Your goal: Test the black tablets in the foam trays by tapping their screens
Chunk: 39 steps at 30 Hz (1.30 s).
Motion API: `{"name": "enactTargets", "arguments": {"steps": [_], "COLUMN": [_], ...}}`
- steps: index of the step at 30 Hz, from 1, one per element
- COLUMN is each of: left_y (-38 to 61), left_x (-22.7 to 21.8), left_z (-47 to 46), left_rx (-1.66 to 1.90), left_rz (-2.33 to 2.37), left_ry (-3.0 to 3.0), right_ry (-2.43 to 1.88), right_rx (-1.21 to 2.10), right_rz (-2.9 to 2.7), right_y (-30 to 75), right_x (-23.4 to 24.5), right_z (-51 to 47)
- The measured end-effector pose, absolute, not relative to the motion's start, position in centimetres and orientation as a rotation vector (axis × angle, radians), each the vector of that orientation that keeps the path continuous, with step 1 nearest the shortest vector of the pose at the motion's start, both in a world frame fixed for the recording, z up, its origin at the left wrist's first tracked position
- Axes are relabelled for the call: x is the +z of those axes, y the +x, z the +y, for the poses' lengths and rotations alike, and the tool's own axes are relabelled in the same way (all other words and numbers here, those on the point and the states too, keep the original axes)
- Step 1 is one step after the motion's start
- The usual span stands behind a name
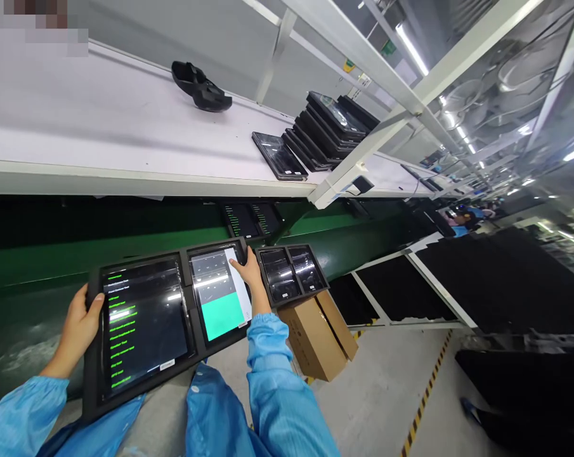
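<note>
Between my two hands is a black tray (190, 311) carrying two tablets side by side. My left hand (80, 327) grips the tray's left edge, thumb on its front. Green text lines fill the dark screen of the left tablet (146, 324). The right tablet (220, 295) shows grey, white and bright green areas. My right hand (249, 276) is wrapped round the tray's right edge, its thumb over the white strip of that screen. Just right of this hand, another black tray (293, 273) with two dark tablets sits above a cardboard box (315, 336).
A white shelf (101, 120) runs above the green conveyor belt (44, 260). On it lie a stack of tablets (332, 130), a single tablet (280, 155) and a black object (201, 86). Another lit tray (251, 221) rests on the belt. Black-topped surfaces (403, 289) extend right.
</note>
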<state>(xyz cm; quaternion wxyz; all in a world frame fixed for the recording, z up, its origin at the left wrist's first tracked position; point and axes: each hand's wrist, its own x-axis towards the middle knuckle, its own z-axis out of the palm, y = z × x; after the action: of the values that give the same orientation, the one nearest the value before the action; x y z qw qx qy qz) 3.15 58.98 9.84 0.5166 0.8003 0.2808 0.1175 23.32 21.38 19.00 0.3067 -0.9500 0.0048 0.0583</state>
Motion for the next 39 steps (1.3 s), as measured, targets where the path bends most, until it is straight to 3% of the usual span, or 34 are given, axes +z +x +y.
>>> {"name": "enactTargets", "arguments": {"steps": [7,18,28,39], "left_y": [3.4,3.1,2.5,2.0], "left_x": [10.2,11.3,10.6,12.0], "left_z": [58.2,57.9,58.2,57.7], "left_rx": [0.320,0.284,0.280,0.283], "left_rz": [0.730,0.714,0.765,0.796], "left_ry": [1.866,1.841,1.810,1.821], "right_ry": [-2.748,-2.594,-2.705,-2.674], "right_rx": [0.288,0.361,-0.130,-0.175], "right_rz": [0.129,0.245,-0.071,-0.136], "right_y": [24.4,24.5,6.1,5.4], "right_x": [19.8,20.6,14.2,13.5], "right_z": [23.3,23.7,19.3,18.6]}}
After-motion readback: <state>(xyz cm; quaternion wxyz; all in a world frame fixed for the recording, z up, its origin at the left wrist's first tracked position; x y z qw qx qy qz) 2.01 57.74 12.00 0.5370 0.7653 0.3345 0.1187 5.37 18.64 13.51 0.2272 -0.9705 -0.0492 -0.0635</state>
